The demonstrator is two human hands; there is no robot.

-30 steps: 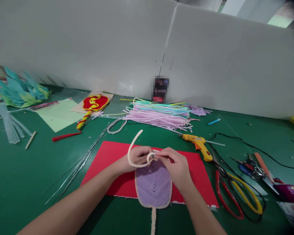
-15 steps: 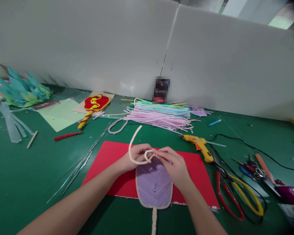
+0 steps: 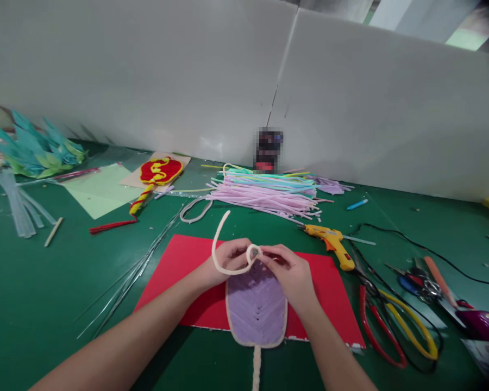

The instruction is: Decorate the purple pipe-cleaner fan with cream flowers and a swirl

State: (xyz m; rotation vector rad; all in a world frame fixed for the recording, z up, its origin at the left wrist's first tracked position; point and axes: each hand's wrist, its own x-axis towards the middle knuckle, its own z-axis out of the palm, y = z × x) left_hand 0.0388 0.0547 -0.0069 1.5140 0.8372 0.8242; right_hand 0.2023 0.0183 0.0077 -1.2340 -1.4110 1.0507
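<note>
A cream pipe cleaner point(image 3: 214, 247) is curled into a small loop between my two hands, its loose end curving up on the left. My left hand point(image 3: 231, 258) is closed on it from the left. From the right, my right hand point(image 3: 287, 271) pinches the loop with thumb and fingertips. Below the hands lies a lilac fan point(image 3: 257, 312) made of pipe cleaners, with a cream border and a twisted cream handle point(image 3: 256, 369). Its upper part is partly hidden by the hands. Under the fan is a red board point(image 3: 187, 266).
Bundled pipe cleaners point(image 3: 264, 195) lie behind the board. To the right are a yellow glue gun point(image 3: 330, 241) with its cord, red-and-yellow-handled pliers point(image 3: 381, 315) and scissors point(image 3: 427, 288). At left are thin wires point(image 3: 142, 260), a red-and-yellow fan point(image 3: 160, 171) and glue sticks point(image 3: 20, 209).
The loop in the cream pipe cleaner has closed into a rounder ring and shifted slightly right. Its loose end has swung a little left. Both hands stay nearly in place.
</note>
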